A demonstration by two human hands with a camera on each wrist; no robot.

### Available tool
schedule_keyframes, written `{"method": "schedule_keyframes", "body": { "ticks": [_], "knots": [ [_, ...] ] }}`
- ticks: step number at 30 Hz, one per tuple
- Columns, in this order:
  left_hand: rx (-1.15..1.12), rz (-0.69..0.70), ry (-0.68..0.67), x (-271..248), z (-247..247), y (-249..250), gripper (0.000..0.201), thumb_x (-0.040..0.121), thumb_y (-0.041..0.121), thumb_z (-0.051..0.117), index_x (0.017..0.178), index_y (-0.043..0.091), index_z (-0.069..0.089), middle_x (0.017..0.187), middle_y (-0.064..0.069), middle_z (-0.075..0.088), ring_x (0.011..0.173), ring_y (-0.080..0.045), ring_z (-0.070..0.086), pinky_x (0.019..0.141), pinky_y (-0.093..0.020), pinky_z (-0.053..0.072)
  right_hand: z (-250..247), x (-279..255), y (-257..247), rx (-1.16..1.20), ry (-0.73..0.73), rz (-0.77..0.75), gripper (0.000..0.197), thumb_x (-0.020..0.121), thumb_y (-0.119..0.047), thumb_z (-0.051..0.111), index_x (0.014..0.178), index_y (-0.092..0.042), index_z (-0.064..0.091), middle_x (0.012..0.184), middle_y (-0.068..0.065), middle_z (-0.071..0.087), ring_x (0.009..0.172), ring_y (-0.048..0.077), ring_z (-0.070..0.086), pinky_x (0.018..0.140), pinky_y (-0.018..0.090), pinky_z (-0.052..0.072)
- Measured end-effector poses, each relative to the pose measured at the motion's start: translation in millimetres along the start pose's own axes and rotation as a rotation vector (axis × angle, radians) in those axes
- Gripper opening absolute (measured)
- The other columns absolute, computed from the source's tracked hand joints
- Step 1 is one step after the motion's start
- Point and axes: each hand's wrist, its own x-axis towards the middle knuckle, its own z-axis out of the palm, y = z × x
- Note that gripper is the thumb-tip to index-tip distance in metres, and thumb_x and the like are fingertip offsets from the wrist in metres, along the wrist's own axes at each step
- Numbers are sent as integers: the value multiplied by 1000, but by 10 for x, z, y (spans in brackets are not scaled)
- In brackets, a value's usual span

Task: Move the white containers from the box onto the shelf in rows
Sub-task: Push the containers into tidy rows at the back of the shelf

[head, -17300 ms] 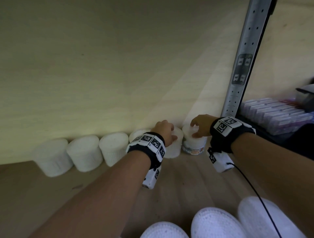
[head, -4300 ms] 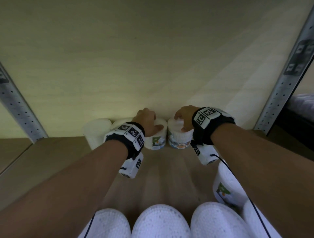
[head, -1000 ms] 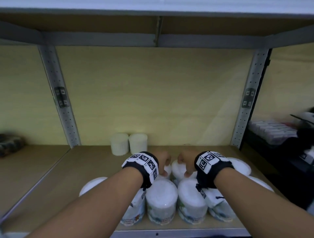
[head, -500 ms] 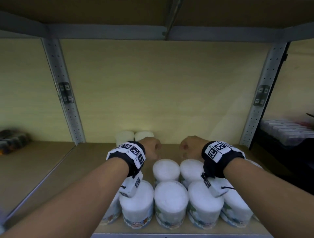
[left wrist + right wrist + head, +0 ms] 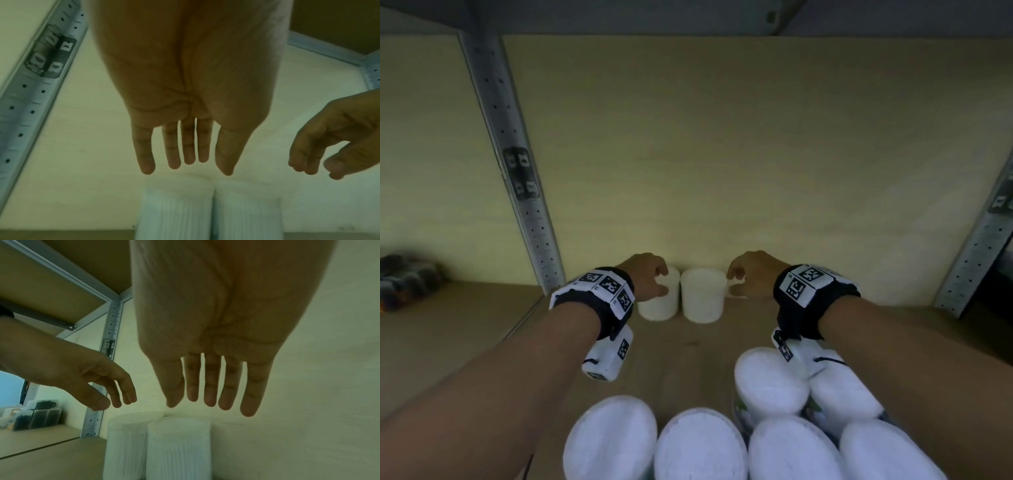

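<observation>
Two ribbed white containers, the left one (image 5: 658, 301) and the right one (image 5: 702, 295), stand side by side against the back wall of the shelf (image 5: 681, 356). My left hand (image 5: 654, 281) hovers at the left container and my right hand (image 5: 739, 284) just right of the other. In the left wrist view my left hand (image 5: 185, 162) has straight fingers above both containers (image 5: 176, 207), touching neither. In the right wrist view my right hand (image 5: 209, 402) is the same above the pair (image 5: 179, 447). Several more white containers (image 5: 770, 380) crowd the shelf front.
Perforated grey metal uprights stand at the left (image 5: 517, 164) and right (image 5: 976, 246) of the bay. Dark items (image 5: 407, 284) lie on the neighbouring shelf to the left. A strip of bare board lies between the back pair and the front group.
Both hands have reached forward from above the front containers to the pair at the back wall, and their fingers have straightened. The head view has moved closer in.
</observation>
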Motion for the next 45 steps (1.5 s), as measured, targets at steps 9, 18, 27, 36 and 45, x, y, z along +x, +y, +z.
{"method": "schedule_keyframes", "body": {
  "ticks": [9, 18, 27, 36, 45],
  "knots": [
    [7, 10, 14, 387, 93, -278, 52, 91, 37, 57, 138, 17, 45, 145, -6, 41, 130, -23, 43, 105, -30, 35, 103, 669, -266, -82, -60, 18, 52, 91, -39, 60, 131, -5, 55, 134, 11, 55, 119, 28, 55, 96, 33, 45],
    [45, 36, 31, 461, 189, -308, 48, 91, 35, 58, 134, 15, 50, 139, -8, 47, 126, -24, 46, 101, -28, 36, 216, 874, -312, -203, -122, 65, 58, 87, -42, 64, 127, 0, 57, 130, 16, 59, 118, 31, 58, 101, 38, 48],
    [33, 38, 33, 454, 225, -316, 48, 92, 32, 57, 136, 14, 48, 142, -8, 44, 129, -25, 43, 105, -30, 34, 199, 832, -305, -207, -113, 33, 52, 88, -23, 67, 135, -7, 50, 140, 10, 48, 126, 27, 50, 102, 32, 43],
    [21, 47, 47, 441, 255, -326, 47, 93, 31, 57, 136, 14, 48, 140, -9, 45, 128, -25, 44, 103, -30, 34, 168, 794, -298, -109, -102, 11, 45, 92, -4, 52, 137, -11, 51, 144, 10, 43, 129, 28, 47, 100, 31, 42],
    [15, 52, 50, 439, 260, -339, 48, 93, 31, 57, 136, 14, 47, 140, -8, 44, 128, -25, 43, 103, -30, 34, 254, 893, -355, -208, -115, 87, 64, 90, -50, 56, 132, -1, 52, 133, 15, 56, 119, 29, 56, 101, 37, 48]
  ]
}}
